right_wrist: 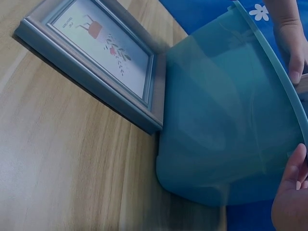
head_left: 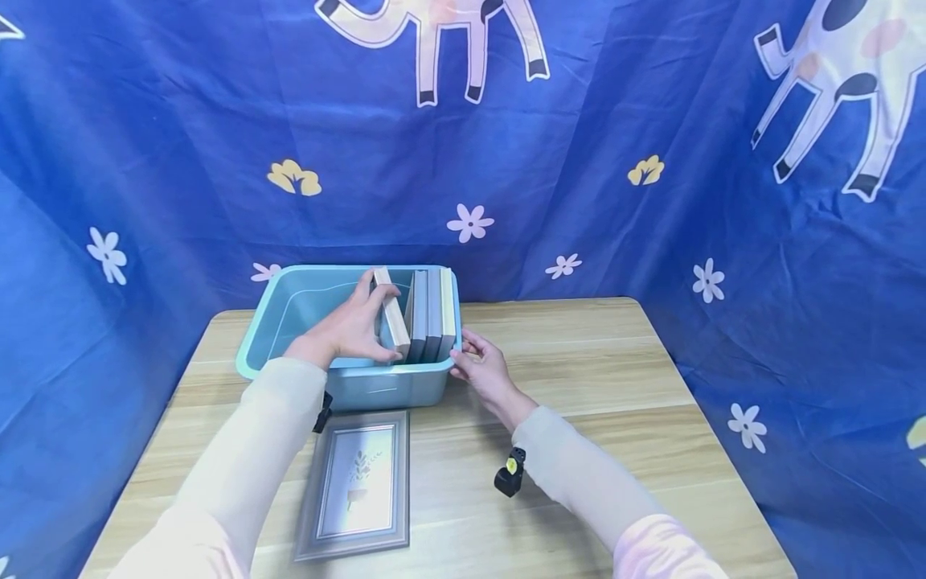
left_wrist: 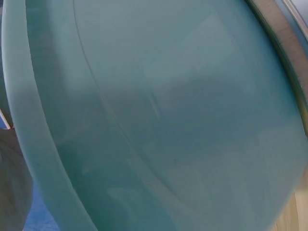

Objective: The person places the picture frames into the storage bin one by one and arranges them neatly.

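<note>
In the head view my left hand (head_left: 349, 328) reaches into a light blue plastic bin (head_left: 391, 392). It grips a pale-edged picture frame (head_left: 391, 312) that stands tilted on edge, thumb on the near end and fingers over the far end. Several more flat frames (head_left: 434, 310), grey and cream edged, stand upright against the bin's right side. At the bin's near right corner my right hand (head_left: 486, 374) pinches the rim between thumb and fingers. The left wrist view is filled by the bin's inside wall (left_wrist: 183, 120), with the left hand out of sight.
A grey picture frame (head_left: 398, 482) with a potted plant print lies face up on the wooden table (head_left: 579, 386), close in front of the bin. Blue cloth (head_left: 550, 201) printed with animals and flowers hangs behind and along both sides.
</note>
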Motion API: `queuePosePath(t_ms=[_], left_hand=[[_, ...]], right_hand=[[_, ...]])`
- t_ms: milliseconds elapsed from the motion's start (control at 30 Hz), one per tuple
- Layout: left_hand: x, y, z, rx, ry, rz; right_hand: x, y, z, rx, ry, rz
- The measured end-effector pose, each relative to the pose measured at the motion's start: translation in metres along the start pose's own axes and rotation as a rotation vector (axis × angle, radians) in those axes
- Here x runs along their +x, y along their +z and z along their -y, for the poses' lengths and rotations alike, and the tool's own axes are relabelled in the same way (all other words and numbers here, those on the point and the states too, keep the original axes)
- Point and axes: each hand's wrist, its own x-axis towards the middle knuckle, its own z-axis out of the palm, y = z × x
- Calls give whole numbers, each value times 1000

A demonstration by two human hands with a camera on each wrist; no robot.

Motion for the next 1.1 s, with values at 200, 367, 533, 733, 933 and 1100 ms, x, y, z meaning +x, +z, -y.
queuePosePath(t_ms=[200,367,533,733,933,1100], left_hand=[[4,1,0,1,-16,15],[6,1,-2,1,-14,27],[7,1,0,9,-22,55],[7,2,0,21,-25,93],[9,4,2,30,-16,108],[10,6,5,30,-36,123]], right_hand=[[1,-1,1,-8,-2,2],[1,-1,2,-7,-11,8],[1,-1,3,-10,-6,8],[1,-1,2,-14,15,5],[1,-2,1,-11,3,7],[1,-3,0,-5,-2,15]])
